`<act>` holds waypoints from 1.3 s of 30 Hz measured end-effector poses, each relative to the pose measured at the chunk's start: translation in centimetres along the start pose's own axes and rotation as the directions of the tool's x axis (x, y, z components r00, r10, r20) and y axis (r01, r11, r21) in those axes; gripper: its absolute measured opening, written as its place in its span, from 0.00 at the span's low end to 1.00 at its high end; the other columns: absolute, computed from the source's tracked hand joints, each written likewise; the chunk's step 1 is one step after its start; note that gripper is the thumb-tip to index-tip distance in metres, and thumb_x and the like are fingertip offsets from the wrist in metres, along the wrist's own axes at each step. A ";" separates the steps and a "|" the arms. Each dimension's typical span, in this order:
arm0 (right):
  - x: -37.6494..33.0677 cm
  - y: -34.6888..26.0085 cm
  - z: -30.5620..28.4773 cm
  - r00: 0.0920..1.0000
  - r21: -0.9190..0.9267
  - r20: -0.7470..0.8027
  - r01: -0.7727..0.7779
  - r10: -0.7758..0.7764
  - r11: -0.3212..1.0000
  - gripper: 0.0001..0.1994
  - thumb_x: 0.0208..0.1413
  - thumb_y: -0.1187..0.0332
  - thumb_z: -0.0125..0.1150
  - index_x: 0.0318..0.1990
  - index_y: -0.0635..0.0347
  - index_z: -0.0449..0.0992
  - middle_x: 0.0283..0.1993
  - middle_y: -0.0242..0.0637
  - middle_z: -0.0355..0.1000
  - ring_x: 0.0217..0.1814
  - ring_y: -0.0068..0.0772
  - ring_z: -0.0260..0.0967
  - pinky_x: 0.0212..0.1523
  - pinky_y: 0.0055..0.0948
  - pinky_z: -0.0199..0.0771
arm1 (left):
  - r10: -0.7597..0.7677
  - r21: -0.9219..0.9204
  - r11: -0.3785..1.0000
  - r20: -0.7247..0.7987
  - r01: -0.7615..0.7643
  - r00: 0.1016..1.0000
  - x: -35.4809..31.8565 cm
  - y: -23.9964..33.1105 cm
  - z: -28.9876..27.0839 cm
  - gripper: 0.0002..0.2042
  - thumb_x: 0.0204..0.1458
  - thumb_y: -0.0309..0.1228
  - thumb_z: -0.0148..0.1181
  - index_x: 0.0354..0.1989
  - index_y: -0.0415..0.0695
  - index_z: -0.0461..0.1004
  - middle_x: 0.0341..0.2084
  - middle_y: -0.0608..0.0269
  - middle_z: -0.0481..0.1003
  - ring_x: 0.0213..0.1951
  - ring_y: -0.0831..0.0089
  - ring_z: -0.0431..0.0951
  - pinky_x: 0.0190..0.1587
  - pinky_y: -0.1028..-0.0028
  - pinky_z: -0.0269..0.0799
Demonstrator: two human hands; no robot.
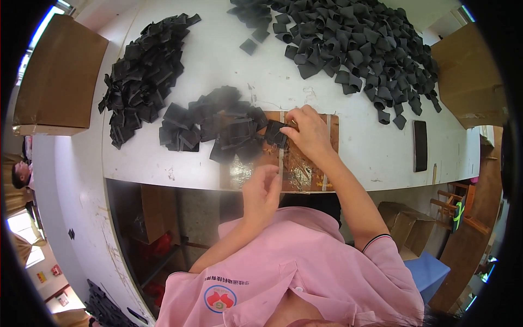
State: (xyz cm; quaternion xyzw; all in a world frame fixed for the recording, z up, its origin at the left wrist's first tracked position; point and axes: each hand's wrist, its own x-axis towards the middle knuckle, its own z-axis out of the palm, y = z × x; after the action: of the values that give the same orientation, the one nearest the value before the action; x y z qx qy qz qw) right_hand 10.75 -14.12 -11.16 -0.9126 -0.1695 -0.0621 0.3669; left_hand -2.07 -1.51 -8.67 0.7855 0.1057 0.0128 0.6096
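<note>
A small black square fabric piece [275,134] is pinched between the thumb and fingers of my right hand [309,131], over the brown board [318,155]. Nearer to me, at the board's front edge, my left hand [261,191] is closed, its thumb and fingertips drawn together. What it holds, if anything, is too small to make out. Left of the held piece lies a loose, partly blurred pile of flat black pieces [231,131], some covering the board's left side. Pale strips and shiny clear tape run across the board.
A large heap of curled black pieces [354,41] spreads at the far right, another pile [147,76] at the far left. A dark phone [420,146] lies at right. Cardboard boxes stand at the left [60,71] and right [471,76]. Another person [23,173] is at far left.
</note>
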 end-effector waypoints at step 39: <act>-6.2 -7.6 -2.1 0.971 0.139 -0.221 0.122 -0.089 0.983 0.05 0.38 0.81 0.56 0.26 0.66 0.71 0.25 0.40 0.63 0.24 0.39 0.65 0.24 0.31 0.66 | 0.163 -0.073 0.977 -0.342 -0.199 0.925 0.4 3.0 0.4 0.05 0.44 0.16 0.55 0.30 0.36 0.71 0.23 0.61 0.73 0.13 0.85 0.65 0.15 0.86 0.59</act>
State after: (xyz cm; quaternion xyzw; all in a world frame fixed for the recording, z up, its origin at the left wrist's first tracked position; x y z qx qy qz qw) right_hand 2.28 -12.11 -6.21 -0.8597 -0.1816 -0.1664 0.4475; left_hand -1.13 -2.48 -5.88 0.7447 0.1337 0.2077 0.6200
